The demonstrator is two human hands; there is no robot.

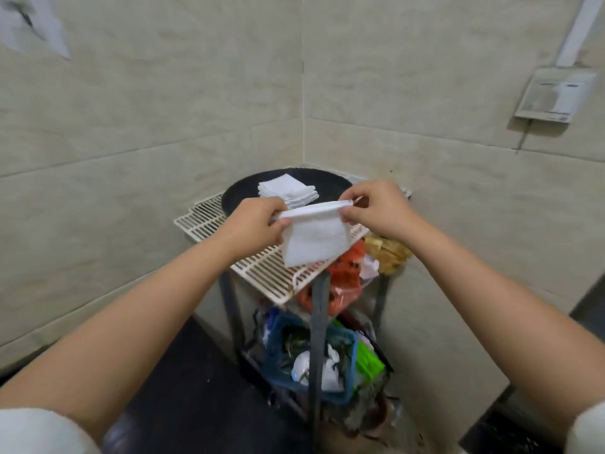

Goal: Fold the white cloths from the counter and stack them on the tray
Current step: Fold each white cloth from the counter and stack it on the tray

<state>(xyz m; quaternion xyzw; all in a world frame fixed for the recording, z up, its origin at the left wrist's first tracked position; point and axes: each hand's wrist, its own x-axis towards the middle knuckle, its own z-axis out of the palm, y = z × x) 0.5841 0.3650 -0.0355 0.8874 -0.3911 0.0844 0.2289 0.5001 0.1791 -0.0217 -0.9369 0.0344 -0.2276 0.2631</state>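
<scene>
A white cloth (312, 239) hangs folded in half in the air above the rack. My left hand (258, 222) pinches its upper left corner and my right hand (376, 208) pinches its upper right corner. Behind the cloth, a round black tray (239, 193) rests in the corner on the rack. A stack of folded white cloths (288, 191) lies on that tray.
A cream wire rack (262, 273) tops a metal stand in the tiled corner. Under it sit orange plastic bags (343, 276), a blue basket (307, 352) full of clutter and a green object (370, 360). A wall box (553, 95) hangs at upper right.
</scene>
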